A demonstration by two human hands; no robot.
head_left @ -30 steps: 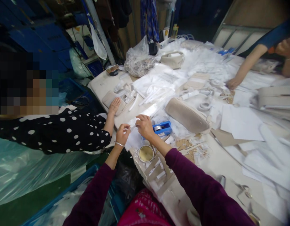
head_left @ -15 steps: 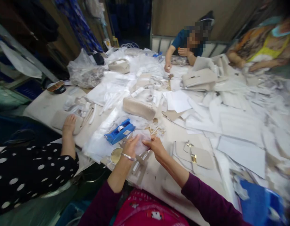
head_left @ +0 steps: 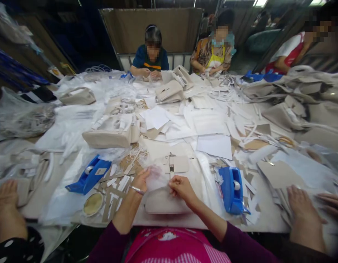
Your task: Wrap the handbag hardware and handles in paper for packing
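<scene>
My left hand [head_left: 141,181], a silver bangle on its wrist, pinches a thin, see-through crumpled sheet [head_left: 157,178], plastic or tissue. At the sheet's right edge, my right hand [head_left: 182,189] is closed in a pinch, its fingertips on that edge. Under both hands lies a beige handbag [head_left: 166,204] with a metal clasp [head_left: 171,168] on its flap. Left of my left hand are paper and board strips [head_left: 114,197], a round tin [head_left: 93,204] with yellowish contents and a blue tape dispenser [head_left: 92,174].
A second blue tape dispenser [head_left: 231,190] stands to the right. Another beige bag [head_left: 108,135] and white sheets [head_left: 155,117] lie farther back. Co-workers' hands rest at the left [head_left: 7,197] and right [head_left: 304,204]. More people sit across the table.
My view has swung right, bringing the second tape dispenser and a co-worker's hands into sight. My hands, still at the thin sheet, are now over the beige handbag.
</scene>
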